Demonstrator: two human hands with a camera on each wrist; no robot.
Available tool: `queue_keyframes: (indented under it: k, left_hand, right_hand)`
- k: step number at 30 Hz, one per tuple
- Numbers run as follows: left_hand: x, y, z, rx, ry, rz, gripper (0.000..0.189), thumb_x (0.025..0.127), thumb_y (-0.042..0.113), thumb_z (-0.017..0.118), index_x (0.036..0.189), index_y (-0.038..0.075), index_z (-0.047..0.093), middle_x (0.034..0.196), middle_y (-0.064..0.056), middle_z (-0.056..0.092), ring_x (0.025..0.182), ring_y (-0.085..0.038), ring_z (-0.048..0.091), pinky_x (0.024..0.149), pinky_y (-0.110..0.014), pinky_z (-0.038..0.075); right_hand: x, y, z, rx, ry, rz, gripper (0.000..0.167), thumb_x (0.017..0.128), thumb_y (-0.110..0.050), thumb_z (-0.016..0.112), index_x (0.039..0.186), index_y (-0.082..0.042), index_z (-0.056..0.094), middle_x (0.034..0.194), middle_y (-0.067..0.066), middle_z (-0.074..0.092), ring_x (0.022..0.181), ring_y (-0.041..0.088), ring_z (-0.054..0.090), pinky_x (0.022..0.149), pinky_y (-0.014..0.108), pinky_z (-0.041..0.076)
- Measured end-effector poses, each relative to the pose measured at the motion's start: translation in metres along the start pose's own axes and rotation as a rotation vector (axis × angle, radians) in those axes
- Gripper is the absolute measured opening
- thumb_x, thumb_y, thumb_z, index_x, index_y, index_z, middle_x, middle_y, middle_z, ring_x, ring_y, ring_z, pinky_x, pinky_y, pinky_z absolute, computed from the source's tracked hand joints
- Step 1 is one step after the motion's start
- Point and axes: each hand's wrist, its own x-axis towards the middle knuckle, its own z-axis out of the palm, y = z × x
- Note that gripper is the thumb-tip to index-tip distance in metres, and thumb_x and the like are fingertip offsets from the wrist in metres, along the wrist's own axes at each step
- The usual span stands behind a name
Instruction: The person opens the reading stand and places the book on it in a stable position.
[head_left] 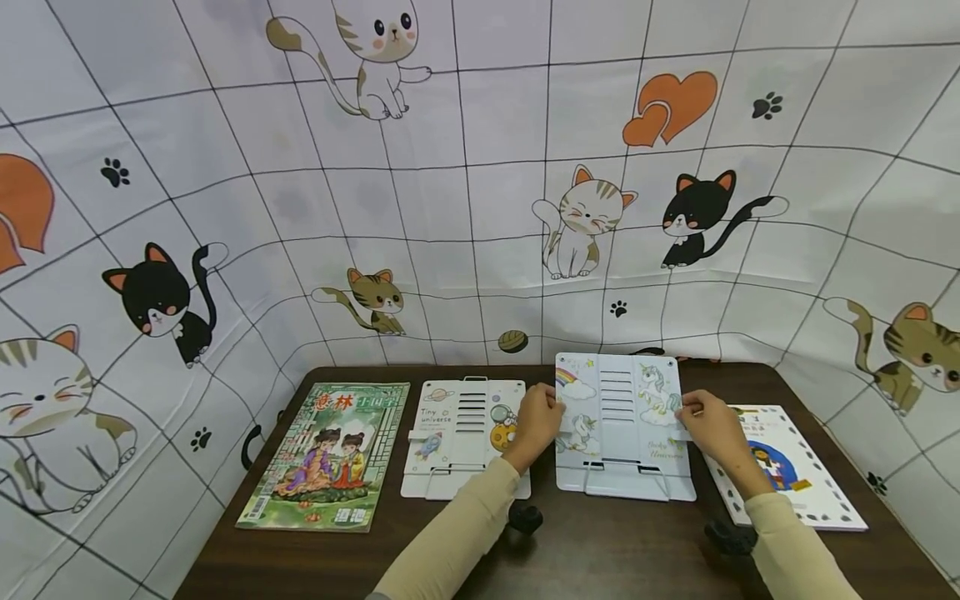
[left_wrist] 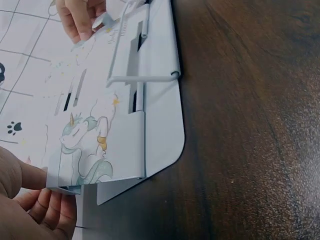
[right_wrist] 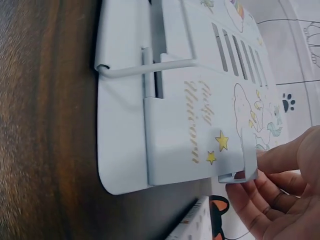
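One smooth white unicorn-printed stand (head_left: 621, 437) – rounded corners, slotted middle, bent wire holder (left_wrist: 140, 78) – stands on the dark wood-grained bench (head_left: 600, 550). The left hand's (head_left: 538, 421) fingers pinch its left edge; the right hand's (head_left: 711, 425) fingers pinch a small folded tab (right_wrist: 248, 157) on its right. A second, planet-printed stand (head_left: 463, 443) and two flat rectangular booklets, one green (head_left: 322, 467), one white (head_left: 802, 471), lie alongside.

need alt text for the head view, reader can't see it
A person's left hand and right hand grip opposite edges of a white unicorn stand on a dark table. Left of it are a "Tiny universe" stand and a green magazine; right of it lies a white book. A cartoon-cat backdrop is behind.
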Motion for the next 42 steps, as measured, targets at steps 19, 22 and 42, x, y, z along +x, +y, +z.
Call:
queue_keyframes:
  k: [19,22,42]
  left_hand:
    - [0.005,0.007,-0.019,-0.12,0.023,0.112,0.011,0.096,-0.003,0.072,0.106,-0.003,0.068,0.093,-0.01,0.064,0.082,-0.007,0.055,0.073,-0.018,0.048]
    - [0.006,0.006,-0.019,-0.124,0.029,0.128,0.011,0.095,-0.003,0.073,0.104,-0.003,0.068,0.093,-0.011,0.064,0.082,-0.008,0.055,0.072,-0.018,0.048]
    - [0.035,0.003,-0.027,-0.012,0.031,0.159,0.017,0.1,0.0,0.069,0.117,-0.003,0.07,0.102,-0.013,0.07,0.091,-0.02,0.068,0.076,-0.024,0.056]
  right_hand:
    - [-0.008,-0.015,-0.014,0.171,0.106,-0.038,0.03,0.105,-0.011,0.067,0.123,0.01,0.059,0.109,0.028,0.068,0.085,0.024,0.072,0.062,0.018,0.057]
    - [-0.009,-0.014,-0.014,0.184,0.104,-0.037,0.029,0.104,-0.012,0.067,0.122,0.011,0.059,0.109,0.028,0.068,0.081,0.017,0.071,0.062,0.018,0.058]
    - [-0.031,-0.029,-0.004,0.209,0.121,-0.167,0.014,0.097,-0.006,0.073,0.103,-0.003,0.061,0.09,0.016,0.074,0.073,0.001,0.069,0.059,0.023,0.059]
